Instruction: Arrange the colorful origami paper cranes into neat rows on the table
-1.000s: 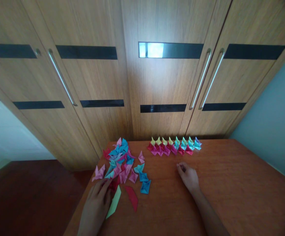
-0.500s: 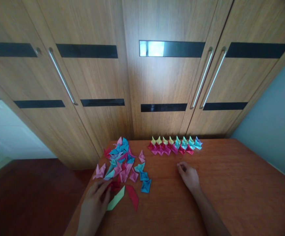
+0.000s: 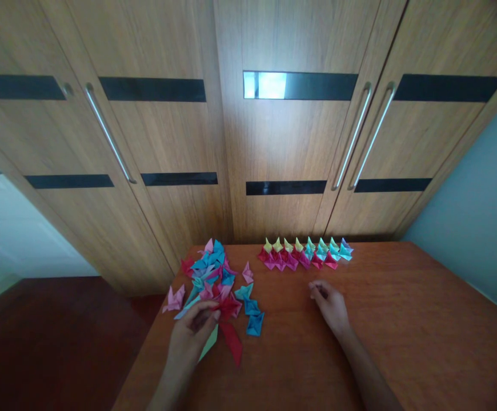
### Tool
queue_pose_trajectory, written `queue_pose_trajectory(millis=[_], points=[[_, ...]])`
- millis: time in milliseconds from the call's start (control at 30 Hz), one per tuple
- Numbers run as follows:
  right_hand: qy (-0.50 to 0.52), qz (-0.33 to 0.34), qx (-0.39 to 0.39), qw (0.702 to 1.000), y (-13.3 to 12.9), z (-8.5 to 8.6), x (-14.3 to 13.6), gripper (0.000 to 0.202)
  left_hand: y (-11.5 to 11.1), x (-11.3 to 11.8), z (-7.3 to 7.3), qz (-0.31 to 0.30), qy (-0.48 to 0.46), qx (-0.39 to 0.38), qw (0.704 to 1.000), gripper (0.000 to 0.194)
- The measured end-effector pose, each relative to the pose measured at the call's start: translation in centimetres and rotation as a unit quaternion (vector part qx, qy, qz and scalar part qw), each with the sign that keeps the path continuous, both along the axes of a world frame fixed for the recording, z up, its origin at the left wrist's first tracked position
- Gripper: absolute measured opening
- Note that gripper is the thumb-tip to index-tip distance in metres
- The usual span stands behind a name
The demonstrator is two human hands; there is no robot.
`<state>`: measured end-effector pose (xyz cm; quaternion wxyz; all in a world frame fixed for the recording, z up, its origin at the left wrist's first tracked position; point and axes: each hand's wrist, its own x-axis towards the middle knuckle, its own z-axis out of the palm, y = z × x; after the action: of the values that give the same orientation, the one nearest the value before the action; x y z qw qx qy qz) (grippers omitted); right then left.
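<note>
Between the thumb and fingers of my left hand (image 3: 193, 331) is a red folded paper piece (image 3: 228, 307), held over the near side of a loose pile of origami pieces (image 3: 209, 260) in pink, blue and red. Beneath that hand lie a pale green paper strip (image 3: 209, 342), partly covered, and a red paper strip (image 3: 232, 342). My right hand (image 3: 329, 305) rests on the table with its fingers curled together; whatever they may hold is hidden. Beyond it stand rows of folded pieces (image 3: 291, 260), yellow and turquoise behind, magenta and red in front.
The wooden table (image 3: 385, 331) meets a wardrobe (image 3: 283, 142) with metal handles at its far edge. Blue folded pieces (image 3: 253, 317) sit right of the pile, and a pink piece (image 3: 173, 298) lies near the table's left edge.
My left hand has lifted a red folded piece and moved it right and slightly away from me, over the pile's near side. My right hand has hardly moved.
</note>
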<state>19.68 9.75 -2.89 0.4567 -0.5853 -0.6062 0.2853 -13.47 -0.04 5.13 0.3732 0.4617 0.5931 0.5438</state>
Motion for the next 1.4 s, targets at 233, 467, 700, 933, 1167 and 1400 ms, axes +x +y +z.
queue_pose_trajectory(millis=[233,467,700,933,1167,1400], points=[[0.182,0.13,-0.051,0.973,-2.8,1.8,-3.5,0.036,2.7,5.3,0.6,-0.106,0.13,0.078,0.983,0.016],[0.122,0.192,-0.054,0.972,-5.0,2.2,-5.1,0.032,3.3,7.8,-1.5,-0.151,0.178,0.099,0.967,0.009],[0.05,0.186,-0.02,0.981,-4.9,2.2,-4.8,0.026,2.4,8.0,-2.1,-0.16,0.209,0.106,0.959,0.01],[0.102,-0.064,0.031,0.992,-1.8,1.5,0.5,0.035,2.2,6.7,-2.3,-0.146,0.231,0.099,0.957,0.016],[-0.051,-0.253,-0.005,0.966,2.9,0.0,10.4,0.05,1.8,7.4,-2.1,-0.157,0.222,0.103,0.957,0.021],[-0.281,-0.268,-0.139,0.911,4.4,-1.1,12.8,0.043,1.4,7.8,-1.9,-0.168,0.231,0.1,0.953,0.02]])
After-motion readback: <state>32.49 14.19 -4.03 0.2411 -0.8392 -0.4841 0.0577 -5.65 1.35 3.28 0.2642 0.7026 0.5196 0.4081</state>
